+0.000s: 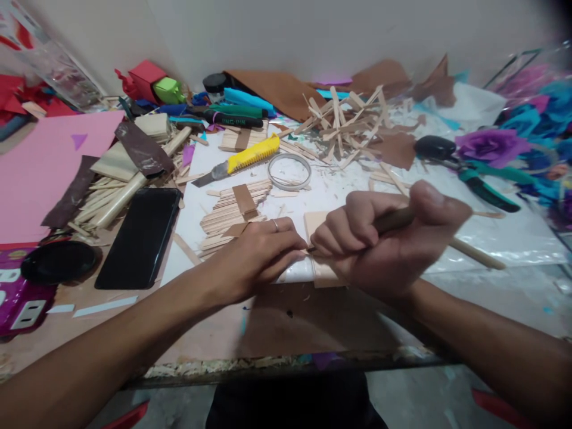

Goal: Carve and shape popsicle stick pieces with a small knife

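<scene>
My right hand (pixel 384 244) is closed round a slim tool with a dark brown handle (pixel 394 220). The tool's thin dark tip (pixel 311 249) points left, toward the fingertips of my left hand. My left hand (pixel 263 250) has its fingers bent and pressed together at that tip; what they pinch is hidden. Under my right hand lies a pale flat wooden piece (pixel 330 276), mostly covered. Bundled craft sticks (pixel 230 208) with a brown paper band lie just beyond my left hand.
Behind are a yellow box cutter (pixel 254 154), a roll of tape (pixel 289 171) and a heap of loose sticks (pixel 342 122). A black phone (pixel 139 238) and pink paper (pixel 53 161) lie left. Pliers (pixel 487 189) and paper flowers (pixel 494 146) are right.
</scene>
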`<action>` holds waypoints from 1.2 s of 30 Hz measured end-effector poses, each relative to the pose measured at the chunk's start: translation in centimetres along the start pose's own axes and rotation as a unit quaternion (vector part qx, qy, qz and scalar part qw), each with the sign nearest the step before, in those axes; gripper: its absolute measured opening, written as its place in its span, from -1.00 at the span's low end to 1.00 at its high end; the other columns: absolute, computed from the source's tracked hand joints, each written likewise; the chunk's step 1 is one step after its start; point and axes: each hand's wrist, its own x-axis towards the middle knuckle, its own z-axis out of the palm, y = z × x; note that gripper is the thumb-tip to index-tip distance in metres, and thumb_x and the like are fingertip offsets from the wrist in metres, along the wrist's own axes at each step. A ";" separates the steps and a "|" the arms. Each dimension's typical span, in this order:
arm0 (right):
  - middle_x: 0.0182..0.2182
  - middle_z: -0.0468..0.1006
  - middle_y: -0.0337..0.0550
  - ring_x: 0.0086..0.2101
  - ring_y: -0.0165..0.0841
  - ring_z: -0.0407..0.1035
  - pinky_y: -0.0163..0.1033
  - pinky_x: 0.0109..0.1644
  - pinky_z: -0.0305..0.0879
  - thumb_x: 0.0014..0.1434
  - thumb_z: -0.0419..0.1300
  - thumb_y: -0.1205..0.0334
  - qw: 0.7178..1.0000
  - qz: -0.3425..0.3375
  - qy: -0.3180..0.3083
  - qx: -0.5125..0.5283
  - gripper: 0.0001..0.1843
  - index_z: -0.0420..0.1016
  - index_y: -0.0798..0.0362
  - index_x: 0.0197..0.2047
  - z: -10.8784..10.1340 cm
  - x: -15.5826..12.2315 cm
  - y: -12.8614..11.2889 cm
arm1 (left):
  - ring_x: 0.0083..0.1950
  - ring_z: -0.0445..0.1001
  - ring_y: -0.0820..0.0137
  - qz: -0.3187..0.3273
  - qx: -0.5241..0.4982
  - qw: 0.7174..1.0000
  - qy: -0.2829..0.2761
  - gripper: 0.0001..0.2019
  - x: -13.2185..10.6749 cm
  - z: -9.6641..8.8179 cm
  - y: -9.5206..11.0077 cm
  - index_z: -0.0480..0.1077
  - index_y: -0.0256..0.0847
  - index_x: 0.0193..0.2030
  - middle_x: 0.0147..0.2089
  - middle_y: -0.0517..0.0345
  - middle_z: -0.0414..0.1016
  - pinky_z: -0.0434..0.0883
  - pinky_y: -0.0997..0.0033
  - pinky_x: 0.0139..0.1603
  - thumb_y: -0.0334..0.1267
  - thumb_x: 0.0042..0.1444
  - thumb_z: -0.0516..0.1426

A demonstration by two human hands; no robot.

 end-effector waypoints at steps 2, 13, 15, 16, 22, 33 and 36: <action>-0.77 -0.08 -0.35 -0.71 -0.46 -0.12 -0.22 -0.60 -0.03 0.17 0.15 -0.44 1.000 0.007 -0.003 0.015 -0.27 0.01 -0.06 -0.68 0.2 0.1 0.0 | -0.20 0.46 0.39 -0.001 0.003 1.000 -0.002 -0.81 -0.1 0.0 0.0 0.53 -0.26 -0.02 -0.18 0.07 0.50 0.32 0.42 -0.19 -0.31 0.47 0.07; -0.75 -0.01 -0.37 -0.70 -0.47 -0.13 -0.22 -0.59 -0.10 0.31 0.09 -0.41 0.998 0.035 0.034 0.041 -0.24 0.07 -0.04 -0.66 1.9 0.9 1.0 | -0.13 0.54 0.33 0.007 0.028 0.999 0.023 -0.82 -0.3 0.3 0.3 0.53 -0.27 -0.03 -0.13 0.03 0.57 0.44 0.37 -0.09 -0.31 0.44 0.09; -0.76 0.00 -0.38 -0.70 -0.48 -0.11 -0.22 -0.59 -0.10 0.33 0.11 -0.37 0.998 0.019 0.030 0.042 -0.27 0.09 -0.04 -0.66 1.8 0.9 1.4 | -0.12 0.56 0.33 0.009 0.030 0.999 0.024 -0.82 -0.3 0.2 0.4 0.52 -0.28 -0.04 -0.12 0.01 0.59 0.45 0.38 -0.09 -0.33 0.44 0.08; -0.76 0.01 -0.38 -0.70 -0.48 -0.11 -0.22 -0.60 -0.11 0.34 0.12 -0.35 0.999 0.013 0.025 0.043 -0.27 0.09 -0.04 -0.65 1.7 1.0 1.5 | -0.11 0.57 0.32 0.011 0.030 0.999 0.025 -0.82 -0.3 0.2 0.4 0.52 -0.29 -0.03 -0.10 0.00 0.59 0.45 0.38 -0.08 -0.34 0.44 0.08; -0.73 -0.01 -0.39 -0.68 -0.48 -0.13 -0.22 -0.60 -0.14 0.31 0.22 -0.22 1.000 -0.001 0.027 0.002 -0.34 0.08 -0.05 -0.63 1.7 1.2 1.8 | -0.07 0.59 0.32 0.012 0.014 0.999 0.034 -0.84 -0.2 0.4 0.2 0.52 -0.26 -0.02 -0.09 0.02 0.61 0.48 0.36 -0.04 -0.37 0.42 0.10; -0.79 -0.14 -0.40 -0.72 -0.53 -0.23 -0.26 -0.62 -0.20 0.29 0.12 -0.35 0.995 0.006 0.031 0.093 -0.22 -0.03 -0.01 -0.70 1.9 1.0 -0.1 | -0.09 0.53 0.32 -0.024 -0.024 0.999 0.012 -0.81 -0.2 0.4 0.3 0.55 -0.27 -0.02 -0.11 0.01 0.57 0.42 0.33 -0.04 -0.30 0.44 0.10; -0.76 -0.20 -0.39 -0.70 -0.53 -0.31 -0.26 -0.61 -0.24 0.28 0.12 -0.33 0.992 -0.076 0.059 0.087 -0.23 -0.09 0.02 -0.68 1.5 0.6 -2.2 | -0.18 0.50 0.38 -0.027 -0.015 0.999 0.025 -0.81 -0.3 0.5 0.1 0.56 -0.28 -0.06 -0.19 0.05 0.54 0.37 0.39 -0.13 -0.28 0.44 0.12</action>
